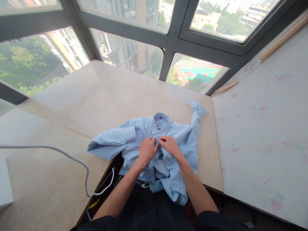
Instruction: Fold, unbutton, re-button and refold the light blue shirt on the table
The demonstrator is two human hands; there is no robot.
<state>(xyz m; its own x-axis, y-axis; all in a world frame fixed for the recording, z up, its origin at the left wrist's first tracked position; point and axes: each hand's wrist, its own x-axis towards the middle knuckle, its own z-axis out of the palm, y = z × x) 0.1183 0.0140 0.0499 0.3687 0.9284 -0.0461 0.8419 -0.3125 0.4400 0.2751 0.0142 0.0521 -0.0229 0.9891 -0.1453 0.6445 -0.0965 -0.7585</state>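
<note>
A light blue shirt (pixel 141 126) lies face up on the stone-like ledge, its collar pointing toward the window. The sleeve on the left is folded across, and the one on the right stretches up and away. My left hand (pixel 148 149) wears a ring and pinches the front placket just below the collar. Beside it, my right hand (pixel 169 146) has its fingers closed on the same placket, almost touching the left fingertips. A button between the fingers is too small to make out. The shirt's lower part hangs bunched over the ledge's front edge against my dark clothing.
The pale ledge (pixel 115 86) runs back to grey-framed windows (pixel 166 41). A white cable (pixel 60 150) curves across the left side and dangles over the edge. A white box-like object (pixel 4 183) sits at far left. On the right rises a floral-papered wall (pixel 260 138).
</note>
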